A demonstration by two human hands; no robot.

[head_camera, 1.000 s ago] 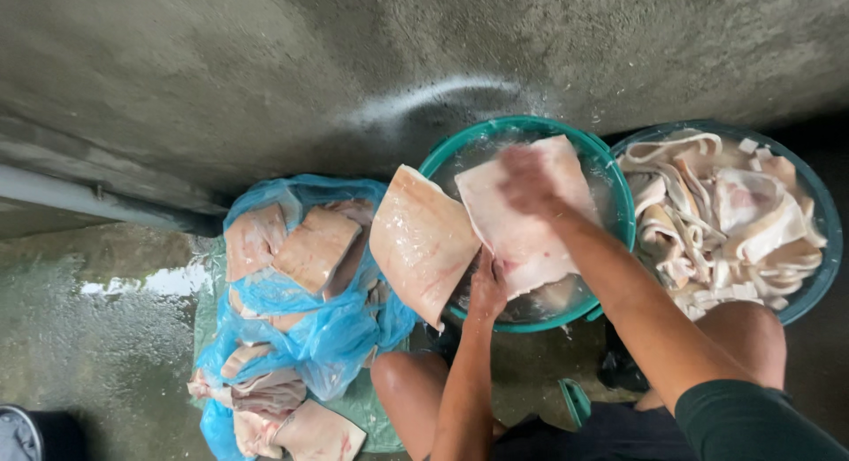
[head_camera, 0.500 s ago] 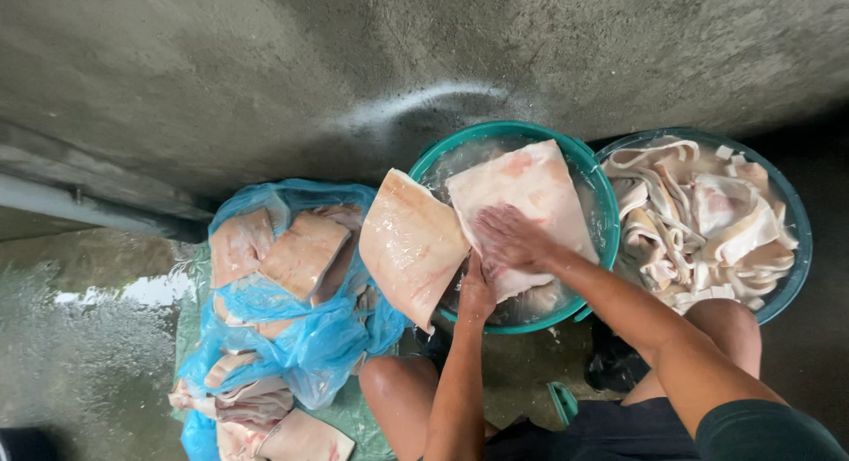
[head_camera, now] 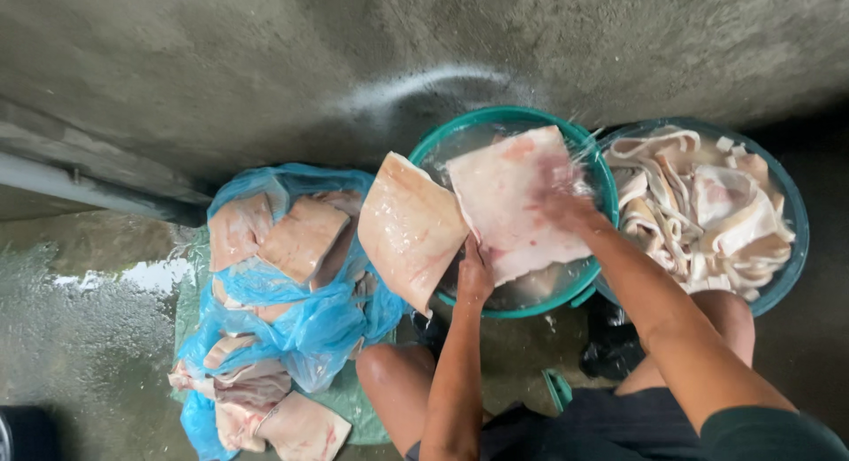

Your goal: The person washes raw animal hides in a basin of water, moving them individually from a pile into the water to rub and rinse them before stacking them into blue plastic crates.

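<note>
Rubbing farther right across the pork slab [head_camera: 513, 204], right hand [head_camera: 562, 204] blurs, finger state unclear

Person, viewed from above: bare forearms and bare knees; dark green sleeve [head_camera: 769, 434] at the right upper arm; dark shorts [head_camera: 610, 426] below the left hand [head_camera: 473, 280] and right hand [head_camera: 566, 204].

Your right hand [head_camera: 562, 200] is smeared by motion blur on the pale meat slab [head_camera: 517, 200], so you cannot tell whether its fingers grip or only rub. Your left hand [head_camera: 473, 275] hides the slab's near edge. The water in the green basin [head_camera: 508, 116] lies mostly hidden beneath the slab. At the bottom edge the blue bag [head_camera: 292, 311] and your arms are cut off.
</note>
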